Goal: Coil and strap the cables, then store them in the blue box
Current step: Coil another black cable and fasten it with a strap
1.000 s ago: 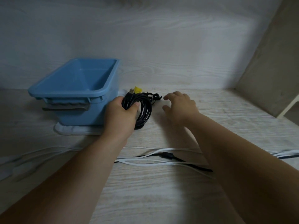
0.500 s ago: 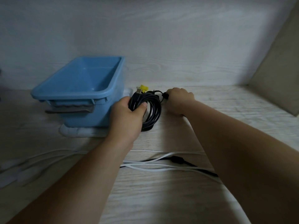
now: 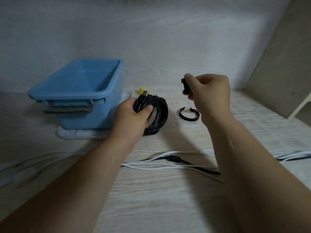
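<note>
Past the loose cables (image 3: 168, 163) lying uncoiled at six o'clock, the left hand (image 3: 129, 121) grips the black coil (image 3: 161, 113) at three o'clock of the blue box (image 3: 67, 96), while the right hand (image 3: 210, 95) has risen off the worktop (image 3: 168, 199), fingers (image 3: 191, 79) pinching a strap (image 3: 185, 86), so strapping looks next.

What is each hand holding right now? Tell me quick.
Left hand: grips the coiled black cable.
Right hand: pinches a black strap.

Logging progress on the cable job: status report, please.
Left hand grips black cable coil beside blue box. Right hand pinches black strap, raised. Second strap on table; loose cables uncoiled.
</note>
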